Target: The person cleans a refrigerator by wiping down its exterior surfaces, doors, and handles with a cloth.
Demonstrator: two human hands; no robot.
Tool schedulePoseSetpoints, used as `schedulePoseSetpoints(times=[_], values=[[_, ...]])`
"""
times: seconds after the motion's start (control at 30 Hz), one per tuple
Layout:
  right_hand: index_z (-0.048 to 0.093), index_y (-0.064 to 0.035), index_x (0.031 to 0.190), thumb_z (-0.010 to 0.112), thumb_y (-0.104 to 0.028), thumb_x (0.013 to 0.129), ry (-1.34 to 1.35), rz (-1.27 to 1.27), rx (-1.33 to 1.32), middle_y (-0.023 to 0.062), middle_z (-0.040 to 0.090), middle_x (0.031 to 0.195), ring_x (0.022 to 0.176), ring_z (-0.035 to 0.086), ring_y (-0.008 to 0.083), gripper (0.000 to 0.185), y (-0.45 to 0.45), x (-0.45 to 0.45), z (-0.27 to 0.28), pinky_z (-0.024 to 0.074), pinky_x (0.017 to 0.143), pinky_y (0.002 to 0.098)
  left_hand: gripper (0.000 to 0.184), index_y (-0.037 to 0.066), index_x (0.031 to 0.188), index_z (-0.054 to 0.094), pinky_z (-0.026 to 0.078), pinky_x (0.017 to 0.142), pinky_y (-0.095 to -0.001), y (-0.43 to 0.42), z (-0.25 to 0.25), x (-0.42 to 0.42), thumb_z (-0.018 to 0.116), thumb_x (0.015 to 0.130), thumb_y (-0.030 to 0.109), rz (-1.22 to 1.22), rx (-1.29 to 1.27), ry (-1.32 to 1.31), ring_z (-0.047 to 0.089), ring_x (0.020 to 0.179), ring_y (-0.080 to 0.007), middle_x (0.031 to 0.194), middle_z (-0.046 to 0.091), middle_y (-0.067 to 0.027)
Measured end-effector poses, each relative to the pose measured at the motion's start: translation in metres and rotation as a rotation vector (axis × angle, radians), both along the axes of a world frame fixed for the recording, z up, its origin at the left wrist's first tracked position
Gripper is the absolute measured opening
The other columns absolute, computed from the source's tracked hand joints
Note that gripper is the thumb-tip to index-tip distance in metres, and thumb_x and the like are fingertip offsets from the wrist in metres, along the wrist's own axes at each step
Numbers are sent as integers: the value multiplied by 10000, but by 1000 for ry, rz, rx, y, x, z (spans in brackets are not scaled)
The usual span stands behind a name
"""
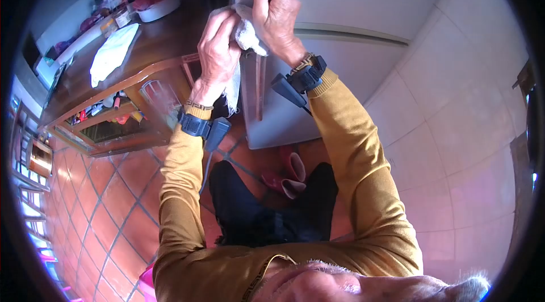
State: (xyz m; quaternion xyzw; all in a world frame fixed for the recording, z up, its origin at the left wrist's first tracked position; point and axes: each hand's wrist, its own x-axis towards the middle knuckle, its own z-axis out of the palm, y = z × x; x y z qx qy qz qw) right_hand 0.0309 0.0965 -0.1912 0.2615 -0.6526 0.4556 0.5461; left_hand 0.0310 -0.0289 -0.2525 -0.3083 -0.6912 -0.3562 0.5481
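In the head view, we see the left hand (220,43) with its fingers curled closed around a white cloth (247,36). The cloth lies bunched at the right side of that hand, in the gap between the two hands, and a loose tail hangs down beside the left wrist. Its long axis runs roughly along the side edge of the fridge (352,1). The left hand is the nearer one, since it already holds the cloth.

The right hand (279,15) is against the left edge of the upper fridge door, a little farther forward, with its thumb apart from its fingers. The fingertips run up to the frame's top, so we cannot tell whether it grips the edge or only rests there. The cloth lies to the left of its palm, and we cannot tell whether the two touch.

Relative to the hands, the fridge stands ahead and mostly to the right, while a wooden cabinet (184,100) stands to the left. Red boots (292,168) stand on the tiled floor (113,188) below.
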Motion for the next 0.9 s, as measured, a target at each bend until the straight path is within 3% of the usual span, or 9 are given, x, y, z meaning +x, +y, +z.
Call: schedulePoseSetpoints(times=[0.1,0.13,0.23,0.3,0.5,0.7,0.8,0.87,0.9], values=[[451,-38,1406,504,-189,985,189,-3,-60,224,642,790,695,657,373,450,-6,2,4,508,626,441,381,-19,1161,634,495,953,-380,-1,29,-16,611,783,-49,-3,23,80,630,1101,-329,1161,641,-176],[413,42,1415,548,-105,936,194,-44,6,252,656,911,791,688,363,519,0,-15,-3,533,702,399,387,-22,1158,633,496,947,-377,2,50,-24,601,775,-58,31,39,152,634,1090,-332,1148,645,-179],[405,53,1415,547,-108,938,131,-31,9,252,658,920,794,686,365,523,2,-12,-2,533,708,392,412,-1,1167,631,506,919,-355,7,124,-31,563,767,-71,65,79,247,651,1060,-320,1139,654,-169],[403,59,1412,543,-109,941,290,-102,24,249,662,934,803,691,355,519,1,-18,0,534,719,385,286,-45,1115,615,510,862,-359,11,163,-21,548,839,-10,3,81,267,649,1009,-349,1088,657,-204],[399,43,1427,550,-110,943,200,-100,36,215,633,824,698,668,288,529,2,-12,-1,526,666,360,250,-32,1068,638,512,810,-346,14,179,-29,583,825,-15,-206,252,156,678,962,-302,1005,676,-201],[401,26,1440,575,-105,931,160,-48,2,155,566,685,588,601,235,553,1,-7,-2,498,599,345,183,-44,962,650,526,698,-395,-1,223,-48,614,801,38,2,112,227,702,799,-339,813,691,-206],[412,25,1435,582,-101,924,160,-34,-15,148,564,681,589,604,237,553,0,-8,-2,499,599,348,220,-36,994,651,527,722,-393,7,216,-41,630,795,54,-63,150,212,701,833,-329,870,697,-206],[419,24,1431,584,-97,921,197,-48,-18,145,565,680,591,606,245,550,0,-12,0,500,600,351,282,4,1074,659,500,876,-380,19,196,-28,627,798,52,143,119,377,655,1075,-287,1087,656,-256],[425,22,1428,585,-93,916,254,-69,-13,153,581,701,597,610,253,549,1,-15,1,504,603,357,399,12,1167,636,510,909,-352,18,182,-41,564,780,-53,191,45,485,656,1055,-312,1141,657,-159]])
